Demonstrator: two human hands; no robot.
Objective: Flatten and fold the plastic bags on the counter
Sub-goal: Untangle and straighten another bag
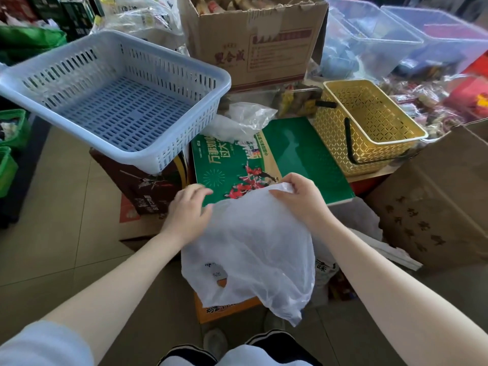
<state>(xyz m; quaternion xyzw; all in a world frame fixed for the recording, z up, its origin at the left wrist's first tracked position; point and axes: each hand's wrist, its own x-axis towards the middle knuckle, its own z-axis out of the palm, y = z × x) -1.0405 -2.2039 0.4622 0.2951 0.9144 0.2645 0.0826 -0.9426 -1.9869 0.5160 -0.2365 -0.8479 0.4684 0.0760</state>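
The plastic bag [250, 249] you are working on is a thin, translucent white carrier, hanging from your two hands over the near edge of the green carton [266, 165] and drooping down toward the floor. Judge it as almost weightless, limp and slippery: it will hold no shape of its own, will balloon with trapped air and slide on the glossy printed lid. Your right hand [298, 196] has its grip closed, pinching the bunched top edge of the bag between thumb and fingers. Your left hand [190, 210] is at the bag's left edge with fingers curled down on it at the carton's corner; whether it truly pinches the film or only presses it you cannot tell. The best hold is probably at the two top corners, pulled apart to tension the sheet before laying it down. A second crumpled bag [243, 120] lies at the far end of the carton. Open room is tight: the blue basket [113, 96] overhangs on the left, the yellow basket [367, 125] crowds the right, and a brown paper bag [435, 204] stands near your right forearm, so the carton lid is likely your only flat surface
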